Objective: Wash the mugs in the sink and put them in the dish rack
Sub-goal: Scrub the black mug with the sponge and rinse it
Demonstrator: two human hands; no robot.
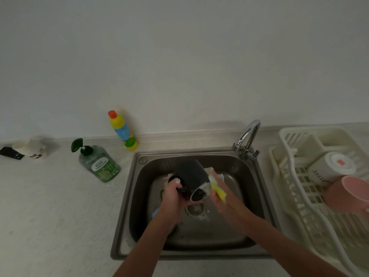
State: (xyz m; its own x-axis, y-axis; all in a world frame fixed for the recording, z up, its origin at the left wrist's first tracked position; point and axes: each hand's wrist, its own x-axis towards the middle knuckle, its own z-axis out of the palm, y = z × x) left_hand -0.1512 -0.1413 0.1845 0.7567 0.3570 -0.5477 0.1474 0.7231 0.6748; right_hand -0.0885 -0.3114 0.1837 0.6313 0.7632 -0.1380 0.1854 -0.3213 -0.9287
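fingers, left: curled round the handle side of the dark mug (190,177), thumb on top, gripping it
fingers, right: laid fairly straight along a yellow sponge (218,188), pressing it against the mug's side near the rim; whether the thumb pinches underneath, cannot tell
left hand (173,193): over the sink basin, forearm coming in from bottom centre
right hand (222,196): just right of the mug, touching it through the sponge
dark mug: held above the sink (127,198), tilted, opening facing down toward the camera, suds on the rim
sponge: yellow with a pale foamy top, sandwiched between right hand and mug
drain (195,209): below the mug, foam specks around it
blue item (155,212): partly hidden under the left wrist in the basin, cannot tell what it is
faucet (247,138): chrome, back right corner of sink, no water stream visible
dish rack (295,196): white plastic, right of the sink on the counter
white mug (329,168): in the rack, upside down, base with a red mark up
pink mug (347,194): in the rack, on its side, just beside the white mug
green soap bottle (99,162): pump type, counter left of sink
yellow bottle (122,130): red cap, against the wall behind the sink's left corner
white cup (30,147): far left on counter, lying beside a black item (11,153)
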